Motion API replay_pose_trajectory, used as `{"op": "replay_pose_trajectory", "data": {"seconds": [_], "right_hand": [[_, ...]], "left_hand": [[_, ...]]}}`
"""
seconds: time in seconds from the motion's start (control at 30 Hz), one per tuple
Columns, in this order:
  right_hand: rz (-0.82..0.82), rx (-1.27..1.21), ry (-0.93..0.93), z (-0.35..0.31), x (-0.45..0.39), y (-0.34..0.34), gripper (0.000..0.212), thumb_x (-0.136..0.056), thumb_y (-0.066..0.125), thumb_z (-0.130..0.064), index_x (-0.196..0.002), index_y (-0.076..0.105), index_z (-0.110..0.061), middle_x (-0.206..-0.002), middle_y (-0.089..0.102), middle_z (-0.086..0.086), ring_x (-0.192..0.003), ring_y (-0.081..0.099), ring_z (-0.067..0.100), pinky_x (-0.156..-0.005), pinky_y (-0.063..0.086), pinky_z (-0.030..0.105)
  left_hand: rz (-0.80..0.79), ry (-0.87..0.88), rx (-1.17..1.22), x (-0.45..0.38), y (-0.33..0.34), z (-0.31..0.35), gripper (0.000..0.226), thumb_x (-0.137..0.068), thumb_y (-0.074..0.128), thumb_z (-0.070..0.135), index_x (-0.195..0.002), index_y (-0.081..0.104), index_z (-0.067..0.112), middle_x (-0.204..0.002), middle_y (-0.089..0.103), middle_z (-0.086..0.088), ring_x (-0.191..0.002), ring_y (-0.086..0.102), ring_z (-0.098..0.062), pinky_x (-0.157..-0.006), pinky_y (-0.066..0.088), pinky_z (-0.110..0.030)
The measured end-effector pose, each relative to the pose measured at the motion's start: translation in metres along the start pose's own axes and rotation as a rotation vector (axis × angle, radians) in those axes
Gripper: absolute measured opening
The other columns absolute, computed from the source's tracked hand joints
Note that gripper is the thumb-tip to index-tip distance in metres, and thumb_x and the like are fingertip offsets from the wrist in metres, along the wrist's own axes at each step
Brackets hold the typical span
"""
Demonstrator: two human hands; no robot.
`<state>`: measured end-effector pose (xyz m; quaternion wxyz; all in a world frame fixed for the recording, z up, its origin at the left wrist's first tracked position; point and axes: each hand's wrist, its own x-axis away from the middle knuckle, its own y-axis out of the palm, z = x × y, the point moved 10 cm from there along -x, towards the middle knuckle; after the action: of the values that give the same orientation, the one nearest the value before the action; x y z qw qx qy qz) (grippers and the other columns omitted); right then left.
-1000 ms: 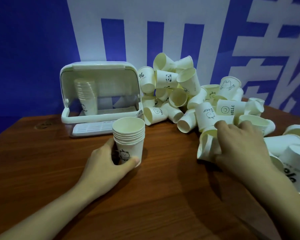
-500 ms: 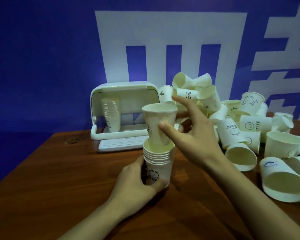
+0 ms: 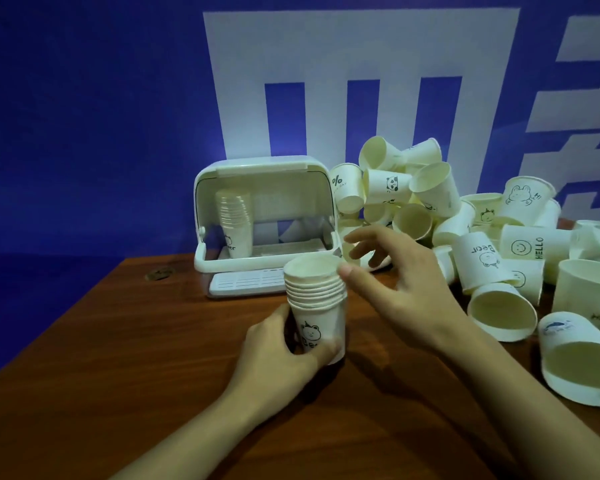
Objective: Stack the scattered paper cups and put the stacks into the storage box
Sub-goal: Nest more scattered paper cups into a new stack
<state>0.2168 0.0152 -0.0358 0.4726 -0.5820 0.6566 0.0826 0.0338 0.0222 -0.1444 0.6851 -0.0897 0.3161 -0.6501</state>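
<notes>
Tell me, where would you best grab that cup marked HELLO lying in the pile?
Probably round its side wall, coming from above. The HELLO cup lies on its side with that wall facing up and nothing on top of it, while neighbouring cups press in around both ends. Which end is the mouth is unclear.

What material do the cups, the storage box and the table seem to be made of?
Stack of cups: likely paper, matte cream, with thin rolled rims and a printed bear.
Storage box: apparently plastic, smooth white frame with a see-through cover; another stack shows through it.
Table: wood or wood-look laminate, reddish brown with visible grain and a slight sheen; which one, I cannot tell.
</notes>
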Motion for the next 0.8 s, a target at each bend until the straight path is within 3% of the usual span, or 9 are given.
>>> {"op": "replay_pose_trajectory", "data": {"seconds": [0.1,0.17,0.3,0.4,0.47,0.53,0.6,0.7,0.8], "right_hand": [[0.091,-0.075,0.128,0.026,-0.011,-0.003,0.025,-0.09,0.057,-0.042,-0.1,0.069,-0.023,-0.093,0.07,-0.012,-0.088,0.063,0.006,-0.072,0.045,0.021],[0.025,0.167,0.202,0.052,-0.022,0.009,0.024,-0.095,0.057,-0.032,-0.113,0.066,-0.02,-0.11,0.07,-0.005,-0.104,0.063,0.016,-0.085,0.049,0.035],[-0.317,0.575,0.259,0.099,-0.033,0.047,0.074,-0.087,0.054,-0.006,-0.155,0.028,-0.022,-0.161,0.033,0.003,-0.149,0.028,0.029,-0.112,0.034,0.049],[-0.443,0.679,0.254,0.127,-0.025,0.064,0.099,-0.085,0.056,-0.002,-0.162,-0.002,-0.026,-0.171,0.005,-0.003,-0.157,-0.002,0.03,-0.12,0.023,0.048],[-0.443,0.757,0.25,0.137,-0.019,0.068,0.107,-0.084,0.062,-0.007,-0.161,-0.01,-0.027,-0.169,0.009,-0.002,-0.155,0.005,0.033,-0.12,0.022,0.045],[-0.367,0.871,0.259,0.137,-0.022,0.063,0.112,-0.081,0.068,-0.015,-0.161,-0.009,-0.027,-0.157,0.025,0.005,-0.142,0.025,0.034,-0.113,0.029,0.045],[-0.268,0.933,0.291,0.136,-0.026,0.054,0.107,-0.079,0.07,-0.015,-0.161,0.002,-0.026,-0.139,0.034,0.009,-0.129,0.033,0.033,-0.106,0.031,0.045],[-0.197,0.915,0.235,0.132,-0.029,0.05,0.082,-0.073,0.07,-0.008,-0.146,0.038,-0.027,-0.137,0.034,0.008,-0.13,0.029,0.032,-0.103,0.03,0.044],[-0.136,0.784,0.078,0.122,-0.029,0.052,0.061,-0.067,0.07,-0.005,-0.122,0.051,-0.023,-0.146,0.037,0.003,-0.146,0.016,0.027,-0.107,0.026,0.046]], "left_hand": [[0.032,-0.01,0.032,-0.001,-0.003,-0.003,0.043,-0.08,0.088,0.042,-0.118,0.068,0.041,-0.11,0.075,0.028,-0.102,0.068,0.013,-0.084,0.053,-0.011],[0.032,-0.024,0.056,-0.002,-0.003,-0.005,0.044,-0.08,0.088,0.042,-0.12,0.068,0.04,-0.112,0.075,0.027,-0.103,0.067,0.013,-0.083,0.052,-0.009],[0.031,-0.062,0.095,-0.003,-0.001,-0.012,0.041,-0.081,0.089,0.039,-0.118,0.07,0.037,-0.108,0.076,0.03,-0.1,0.069,0.01,-0.083,0.053,-0.016],[-0.005,-0.054,0.095,-0.003,0.003,-0.01,0.045,-0.079,0.089,0.042,-0.12,0.069,0.039,-0.11,0.075,0.032,-0.101,0.07,0.011,-0.085,0.054,-0.014],[-0.012,-0.04,0.091,-0.004,0.004,-0.007,0.044,-0.08,0.09,0.04,-0.119,0.07,0.038,-0.109,0.075,0.031,-0.101,0.07,0.01,-0.086,0.054,-0.016],[-0.01,-0.038,0.085,-0.007,0.003,-0.009,0.039,-0.08,0.09,0.037,-0.114,0.07,0.039,-0.107,0.075,0.034,-0.099,0.07,0.009,-0.085,0.055,-0.015],[-0.009,-0.046,0.1,-0.007,0.002,-0.01,0.039,-0.08,0.091,0.038,-0.112,0.069,0.041,-0.107,0.073,0.036,-0.099,0.069,0.01,-0.083,0.054,-0.012],[0.005,-0.03,0.108,-0.006,0.001,-0.011,0.049,-0.074,0.088,0.05,-0.118,0.07,0.039,-0.111,0.074,0.033,-0.104,0.068,0.011,-0.087,0.053,-0.015],[0.01,-0.016,0.113,-0.006,0.001,-0.009,0.054,-0.07,0.085,0.055,-0.119,0.071,0.038,-0.112,0.075,0.031,-0.104,0.069,0.009,-0.088,0.053,-0.016]]}}
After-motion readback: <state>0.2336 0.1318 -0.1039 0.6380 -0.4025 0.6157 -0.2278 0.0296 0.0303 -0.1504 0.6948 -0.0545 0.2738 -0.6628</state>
